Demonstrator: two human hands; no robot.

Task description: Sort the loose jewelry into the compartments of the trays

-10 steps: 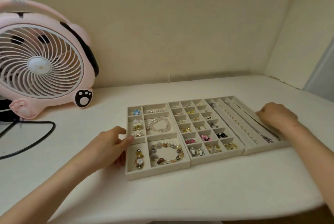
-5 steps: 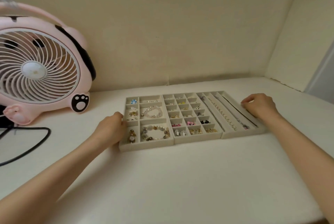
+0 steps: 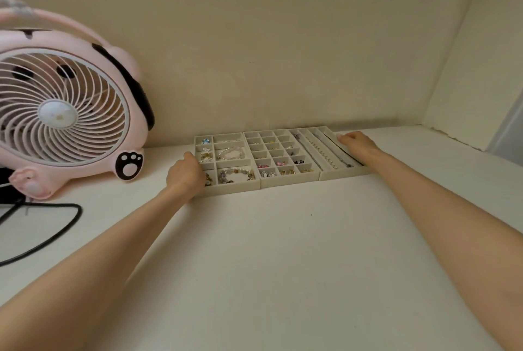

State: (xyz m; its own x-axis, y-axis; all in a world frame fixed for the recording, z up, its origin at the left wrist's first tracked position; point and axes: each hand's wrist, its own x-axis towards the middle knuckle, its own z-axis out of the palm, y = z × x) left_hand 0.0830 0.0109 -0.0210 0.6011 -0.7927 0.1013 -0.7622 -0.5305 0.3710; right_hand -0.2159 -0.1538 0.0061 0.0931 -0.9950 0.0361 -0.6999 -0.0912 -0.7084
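two hands are bracing three filled trays near the back of the table [image 3: 283,251]

the left hand [image 3: 185,173] is curling its fingers against the outer wall of the left tray [image 3: 232,185], the right hand [image 3: 358,142] is hooking bent fingers over the outer rim of the right tray [image 3: 342,173], the middle tray [image 3: 288,182] sitting between. jewelry [image 3: 236,175] is lying in the compartments, none loose in sight; sorting is looking done, and any next shift is calling for even pressure from both sides.

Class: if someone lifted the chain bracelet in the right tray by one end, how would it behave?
The chain bracelet shows small links, so it would probably hang limp. It is thin, so likely light. Loose in its slot of the right tray, it might slide when pushed.
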